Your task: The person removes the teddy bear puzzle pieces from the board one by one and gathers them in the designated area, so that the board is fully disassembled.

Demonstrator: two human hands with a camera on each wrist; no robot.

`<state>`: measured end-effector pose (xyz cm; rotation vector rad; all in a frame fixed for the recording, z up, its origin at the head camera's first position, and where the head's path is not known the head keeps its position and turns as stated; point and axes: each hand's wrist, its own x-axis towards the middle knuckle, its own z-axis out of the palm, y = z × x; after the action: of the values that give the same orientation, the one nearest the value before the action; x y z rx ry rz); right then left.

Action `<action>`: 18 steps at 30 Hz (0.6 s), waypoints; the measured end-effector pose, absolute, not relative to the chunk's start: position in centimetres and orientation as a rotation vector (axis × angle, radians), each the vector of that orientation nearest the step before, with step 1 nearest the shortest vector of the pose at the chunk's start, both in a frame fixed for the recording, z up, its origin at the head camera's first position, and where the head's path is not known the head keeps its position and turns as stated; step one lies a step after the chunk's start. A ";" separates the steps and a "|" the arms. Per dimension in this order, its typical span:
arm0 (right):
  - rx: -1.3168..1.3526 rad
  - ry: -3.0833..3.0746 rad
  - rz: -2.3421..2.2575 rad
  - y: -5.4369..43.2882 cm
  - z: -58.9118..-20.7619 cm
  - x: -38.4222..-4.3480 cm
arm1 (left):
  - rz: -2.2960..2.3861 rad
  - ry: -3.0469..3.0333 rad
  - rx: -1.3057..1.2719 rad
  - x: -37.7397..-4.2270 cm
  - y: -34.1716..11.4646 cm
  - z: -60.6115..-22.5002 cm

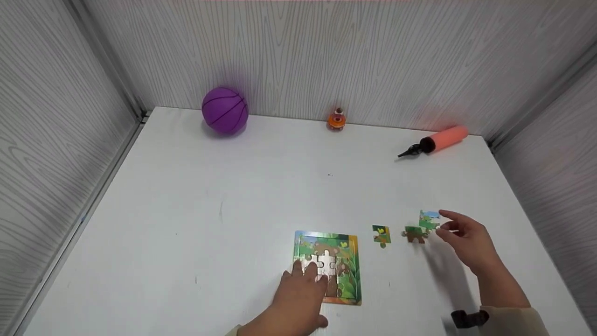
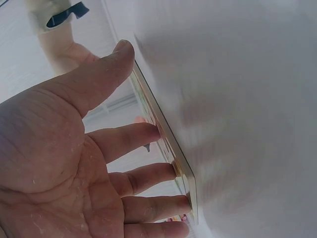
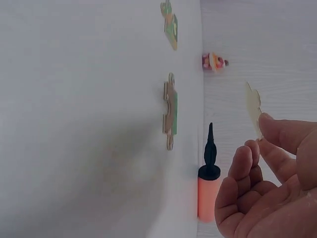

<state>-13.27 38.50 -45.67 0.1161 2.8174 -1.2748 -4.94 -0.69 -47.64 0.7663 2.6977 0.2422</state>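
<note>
Between thumb and forefinger, my right hand (image 1: 468,240) pinches a puzzle piece (image 1: 429,219) with blue sky and green on it; the right wrist view shows this held piece (image 3: 253,106) raised off the table, its pale edge visible. My left hand (image 1: 301,296) lies on the lower left of a square puzzle board (image 1: 358,280), fingers extended, fingertips touching it. Some of the board's picture is filled with pieces, and a bare patch (image 1: 327,262) shows in the middle. Two loose pieces lie to the right: a brown-and-green piece (image 1: 415,234) and a piece with a yellow bird (image 1: 381,235).
A purple ball (image 1: 225,110) sits at the back left of the white table (image 1: 186,210). Near the back wall stand a small orange toy (image 1: 336,120) and, further right, an orange-and-black hand pump (image 1: 445,139). Grey wood-grain panels rise on the left, back and right.
</note>
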 end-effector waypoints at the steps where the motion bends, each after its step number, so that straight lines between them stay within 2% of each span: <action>1: 0.119 2.816 -1.267 38.8 -45.7 -13.2 | 0.239 2.700 0.767 -4.9 -0.7 -47.6; 18: 0.171 2.658 -1.211 44.0 -47.1 -13.4 | 0.265 2.713 0.772 -4.8 -0.7 -47.8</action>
<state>-13.43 43.98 -47.13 0.1710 2.6576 -1.2115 -4.78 -0.73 -47.77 0.7723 2.7128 0.2649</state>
